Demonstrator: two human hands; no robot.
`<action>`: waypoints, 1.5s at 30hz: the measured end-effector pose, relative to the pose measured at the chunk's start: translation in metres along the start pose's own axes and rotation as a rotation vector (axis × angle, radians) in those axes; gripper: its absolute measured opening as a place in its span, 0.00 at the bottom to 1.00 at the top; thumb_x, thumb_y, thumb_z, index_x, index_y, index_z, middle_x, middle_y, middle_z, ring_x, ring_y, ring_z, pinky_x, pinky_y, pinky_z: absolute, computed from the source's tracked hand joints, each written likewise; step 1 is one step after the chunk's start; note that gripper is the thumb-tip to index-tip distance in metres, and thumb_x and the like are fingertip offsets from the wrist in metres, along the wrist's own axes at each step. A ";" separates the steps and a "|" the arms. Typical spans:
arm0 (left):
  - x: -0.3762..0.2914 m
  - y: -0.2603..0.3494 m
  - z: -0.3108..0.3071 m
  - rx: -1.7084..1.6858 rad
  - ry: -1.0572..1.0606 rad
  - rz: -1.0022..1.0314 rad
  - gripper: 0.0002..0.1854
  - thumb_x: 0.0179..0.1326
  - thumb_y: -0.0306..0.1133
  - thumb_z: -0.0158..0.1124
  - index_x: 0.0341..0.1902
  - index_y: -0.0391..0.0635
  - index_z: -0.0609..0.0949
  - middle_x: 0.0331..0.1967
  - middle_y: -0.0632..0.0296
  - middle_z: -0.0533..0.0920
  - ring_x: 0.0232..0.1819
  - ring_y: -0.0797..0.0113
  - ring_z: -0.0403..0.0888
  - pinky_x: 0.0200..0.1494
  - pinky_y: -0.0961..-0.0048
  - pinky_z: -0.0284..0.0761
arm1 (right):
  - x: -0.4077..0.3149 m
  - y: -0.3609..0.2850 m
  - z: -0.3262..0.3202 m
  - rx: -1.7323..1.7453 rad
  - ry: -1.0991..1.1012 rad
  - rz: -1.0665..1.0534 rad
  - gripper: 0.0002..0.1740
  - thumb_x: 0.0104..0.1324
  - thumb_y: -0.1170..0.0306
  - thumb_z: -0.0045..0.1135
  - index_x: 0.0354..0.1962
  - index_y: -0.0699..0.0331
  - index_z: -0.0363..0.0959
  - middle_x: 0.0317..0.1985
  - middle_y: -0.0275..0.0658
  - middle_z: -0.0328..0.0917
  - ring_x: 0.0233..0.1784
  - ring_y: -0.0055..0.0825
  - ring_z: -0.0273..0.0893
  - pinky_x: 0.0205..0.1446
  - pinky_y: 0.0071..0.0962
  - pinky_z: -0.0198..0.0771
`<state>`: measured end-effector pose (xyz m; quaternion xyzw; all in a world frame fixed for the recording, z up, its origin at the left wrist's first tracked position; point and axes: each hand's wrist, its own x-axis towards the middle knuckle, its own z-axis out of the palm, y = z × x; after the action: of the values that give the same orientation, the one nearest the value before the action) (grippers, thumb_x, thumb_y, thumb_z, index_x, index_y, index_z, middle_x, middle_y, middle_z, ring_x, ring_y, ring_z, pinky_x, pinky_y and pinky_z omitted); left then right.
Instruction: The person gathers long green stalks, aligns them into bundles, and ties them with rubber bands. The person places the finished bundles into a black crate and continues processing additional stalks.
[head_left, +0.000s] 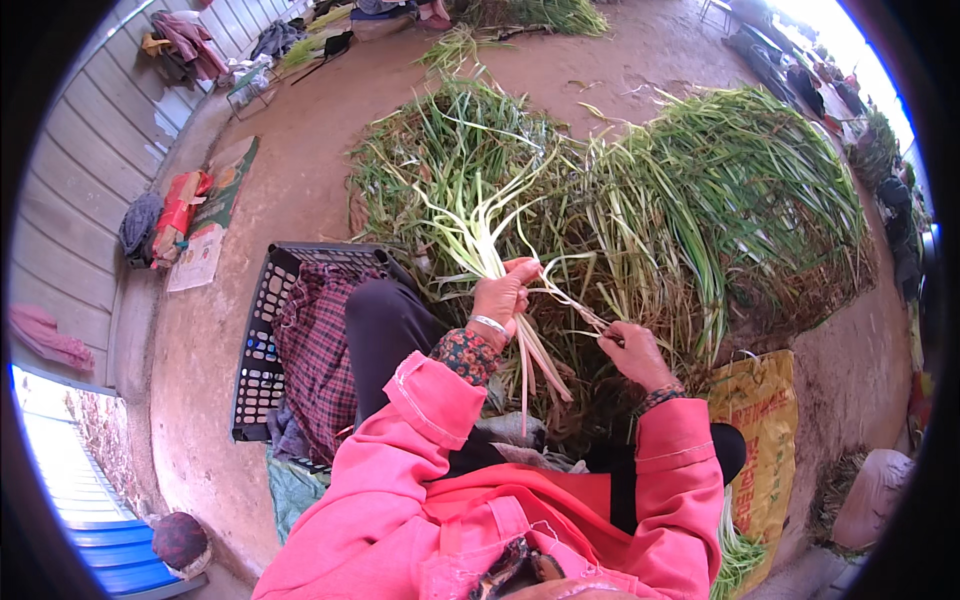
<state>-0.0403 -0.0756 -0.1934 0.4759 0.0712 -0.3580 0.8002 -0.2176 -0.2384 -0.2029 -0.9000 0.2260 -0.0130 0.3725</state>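
Observation:
My left hand (501, 296) grips a bundle of long pale-stemmed green shoots (484, 244), which look like garlic chives or a similar leafy vegetable. Their leaves fan out above the fist, and the white stalks (541, 360) hang below it. To the right, my right hand (634, 355) pinches the end of a thin withered strand (574, 301) that stretches up towards the bundle. Beneath both hands spreads a large heap of the same plants (465, 142), mixed with brown dry leaves. A greener pile (757, 172) lies to the upper right.
At my left stands a black plastic crate (259, 375) with a plaid cloth (319, 352) in it. A yellow printed sack (765, 442) lies at my right, with trimmed shoots (739, 555) by it. Red packaging (180, 210) rests near the metal wall (90, 150). A person's foot (435, 15) shows at the top.

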 end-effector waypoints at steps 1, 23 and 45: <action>0.001 0.000 -0.001 0.021 -0.010 -0.005 0.09 0.57 0.28 0.65 0.42 0.41 0.79 0.31 0.64 0.82 0.16 0.87 0.62 0.15 0.91 0.54 | -0.003 0.003 -0.006 0.080 -0.059 0.064 0.16 0.55 0.65 0.62 0.38 0.68 0.76 0.32 0.48 0.79 0.37 0.40 0.79 0.43 0.35 0.72; -0.007 -0.036 0.011 0.319 0.012 -0.052 0.13 0.49 0.37 0.75 0.32 0.44 0.82 0.19 0.74 0.76 0.14 0.87 0.66 0.12 0.88 0.54 | 0.001 -0.020 0.020 0.335 0.177 -0.036 0.13 0.59 0.65 0.60 0.28 0.69 0.78 0.19 0.39 0.76 0.20 0.22 0.73 0.27 0.24 0.67; 0.003 -0.063 -0.008 0.585 -0.063 0.171 0.08 0.55 0.33 0.63 0.26 0.40 0.82 0.17 0.64 0.80 0.14 0.79 0.73 0.16 0.83 0.67 | -0.005 -0.004 0.051 0.455 -0.034 -0.091 0.10 0.63 0.70 0.49 0.30 0.69 0.75 0.23 0.44 0.79 0.25 0.32 0.79 0.29 0.31 0.70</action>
<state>-0.0766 -0.0888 -0.2436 0.6791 -0.1003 -0.3094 0.6580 -0.2108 -0.1999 -0.2362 -0.8021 0.1704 -0.0653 0.5686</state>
